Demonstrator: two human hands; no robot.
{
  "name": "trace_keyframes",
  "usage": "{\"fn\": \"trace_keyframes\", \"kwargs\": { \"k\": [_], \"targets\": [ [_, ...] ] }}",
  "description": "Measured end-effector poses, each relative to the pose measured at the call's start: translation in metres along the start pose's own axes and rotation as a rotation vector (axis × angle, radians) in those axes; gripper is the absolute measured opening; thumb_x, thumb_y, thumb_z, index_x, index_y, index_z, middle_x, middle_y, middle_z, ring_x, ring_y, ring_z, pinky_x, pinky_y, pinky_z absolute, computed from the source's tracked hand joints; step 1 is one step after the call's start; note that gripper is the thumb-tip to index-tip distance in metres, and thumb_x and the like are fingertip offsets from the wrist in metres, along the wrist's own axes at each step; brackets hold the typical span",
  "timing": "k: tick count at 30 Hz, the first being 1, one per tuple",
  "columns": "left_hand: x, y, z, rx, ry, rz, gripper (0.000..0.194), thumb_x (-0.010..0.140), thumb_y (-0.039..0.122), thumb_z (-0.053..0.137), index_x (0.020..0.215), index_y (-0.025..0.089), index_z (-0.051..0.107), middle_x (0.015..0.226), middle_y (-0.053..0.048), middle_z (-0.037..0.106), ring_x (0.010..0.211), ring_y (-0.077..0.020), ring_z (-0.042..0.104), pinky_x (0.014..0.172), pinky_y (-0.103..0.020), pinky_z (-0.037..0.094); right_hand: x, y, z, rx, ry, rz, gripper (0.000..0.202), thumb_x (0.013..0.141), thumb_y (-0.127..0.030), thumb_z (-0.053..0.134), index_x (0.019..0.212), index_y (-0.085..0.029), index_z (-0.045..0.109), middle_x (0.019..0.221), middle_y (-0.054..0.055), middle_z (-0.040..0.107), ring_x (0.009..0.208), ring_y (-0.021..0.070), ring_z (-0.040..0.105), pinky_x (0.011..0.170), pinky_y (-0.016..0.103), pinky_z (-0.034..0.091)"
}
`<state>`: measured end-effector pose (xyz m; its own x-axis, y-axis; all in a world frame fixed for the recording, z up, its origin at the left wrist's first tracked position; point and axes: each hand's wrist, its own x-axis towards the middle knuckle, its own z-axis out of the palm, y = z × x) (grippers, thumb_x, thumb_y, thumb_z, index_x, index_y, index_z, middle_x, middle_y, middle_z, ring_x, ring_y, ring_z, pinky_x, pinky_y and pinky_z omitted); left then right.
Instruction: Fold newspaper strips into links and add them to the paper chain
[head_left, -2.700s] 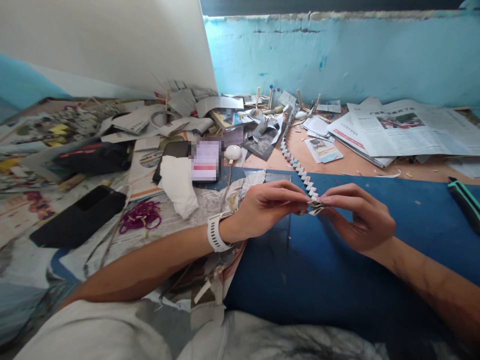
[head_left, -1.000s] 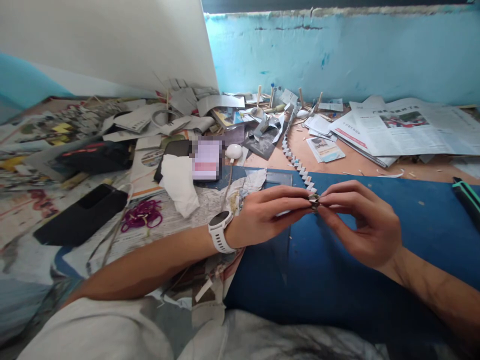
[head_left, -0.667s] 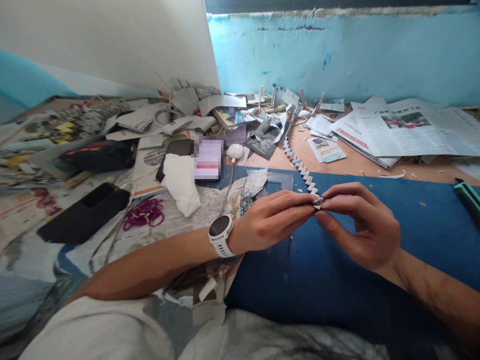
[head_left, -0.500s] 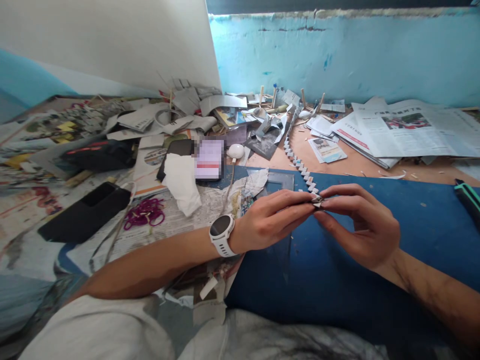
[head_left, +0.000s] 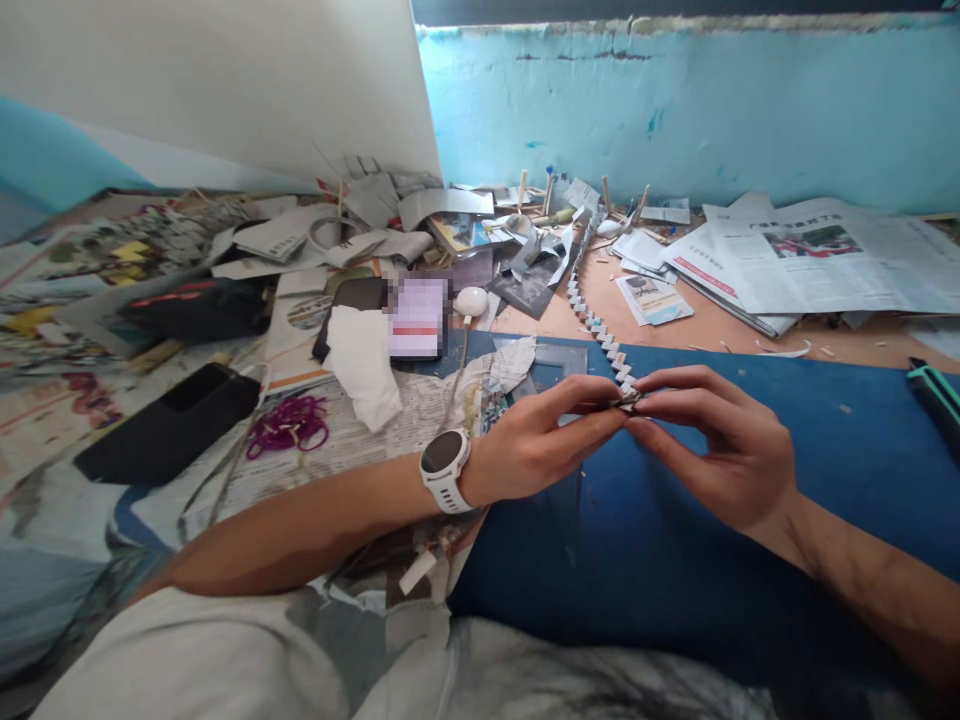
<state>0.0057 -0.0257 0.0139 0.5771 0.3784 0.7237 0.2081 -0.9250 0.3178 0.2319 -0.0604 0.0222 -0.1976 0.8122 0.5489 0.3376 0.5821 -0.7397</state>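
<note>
A zigzag folded-paper chain [head_left: 598,328] runs from the clutter at the back toward me, and its near end sits between my two hands. My left hand [head_left: 536,440], with a white watch [head_left: 445,468] on the wrist, pinches that end from the left. From the right, my right hand [head_left: 724,445] holds the same end between thumb and fingers. The fingertips of both hands nearly meet there and partly cover the last links. Below the hands lies a blue cutting mat [head_left: 675,580], with a clear set square [head_left: 574,500] partly under my left hand.
Left of the mat are a phone [head_left: 418,318], a white tissue [head_left: 364,370], purple cord [head_left: 289,427] and a black case [head_left: 169,425] on newspaper. Stacked newspapers [head_left: 825,260] lie back right. A green-and-black cutter [head_left: 934,400] rests at the right edge.
Both hands have shifted slightly to the left with the chain's end. The left thumb and fingers have spread a little apart behind the pinch.
</note>
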Motion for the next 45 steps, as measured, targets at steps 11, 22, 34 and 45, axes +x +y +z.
{"fn": "trace_keyframes", "kwargs": {
  "k": [11, 22, 34, 45],
  "targets": [
    [-0.001, -0.012, -0.008, -0.045, -0.112, 0.081, 0.035, 0.099, 0.011, 0.06, 0.133, 0.017, 0.062, 0.127, -0.017, 0.071, 0.118, -0.0241, 0.071, 0.102, -0.034, 0.061, 0.0, 0.003, -0.001, 0.098, -0.146, 0.046, 0.024, 0.094, -0.017, 0.072, 0.116, -0.024, 0.067, 0.124, 0.01, 0.073, 0.113, 0.0236, 0.075, 0.091, 0.035, 0.069],
    [0.0, -0.018, -0.004, 0.058, -0.09, 0.229, 0.03, 0.098, 0.013, 0.062, 0.128, 0.015, 0.063, 0.122, -0.018, 0.074, 0.114, -0.0254, 0.075, 0.097, -0.033, 0.063, -0.005, 0.002, 0.002, 0.041, -0.035, 0.055, 0.022, 0.09, -0.013, 0.075, 0.109, -0.025, 0.072, 0.118, 0.007, 0.078, 0.107, 0.0236, 0.077, 0.082, 0.031, 0.071],
    [-0.002, -0.024, -0.001, 0.1, -0.074, 0.29, 0.03, 0.098, 0.011, 0.06, 0.128, 0.011, 0.062, 0.12, -0.02, 0.075, 0.112, -0.0263, 0.076, 0.093, -0.032, 0.064, -0.006, 0.008, 0.003, 0.223, -0.026, 0.2, 0.01, 0.092, -0.018, 0.074, 0.101, -0.023, 0.072, 0.112, 0.006, 0.077, 0.1, 0.0206, 0.077, 0.086, 0.03, 0.069],
    [0.002, -0.011, 0.005, -0.026, 0.005, 0.069, 0.023, 0.093, 0.011, 0.069, 0.116, 0.011, 0.067, 0.114, -0.018, 0.073, 0.105, -0.0207, 0.076, 0.093, -0.029, 0.065, -0.001, 0.023, 0.002, 0.255, -0.101, 0.274, 0.007, 0.094, -0.029, 0.074, 0.093, -0.023, 0.071, 0.104, 0.004, 0.078, 0.091, 0.0172, 0.076, 0.074, 0.024, 0.065]
  ]
}}
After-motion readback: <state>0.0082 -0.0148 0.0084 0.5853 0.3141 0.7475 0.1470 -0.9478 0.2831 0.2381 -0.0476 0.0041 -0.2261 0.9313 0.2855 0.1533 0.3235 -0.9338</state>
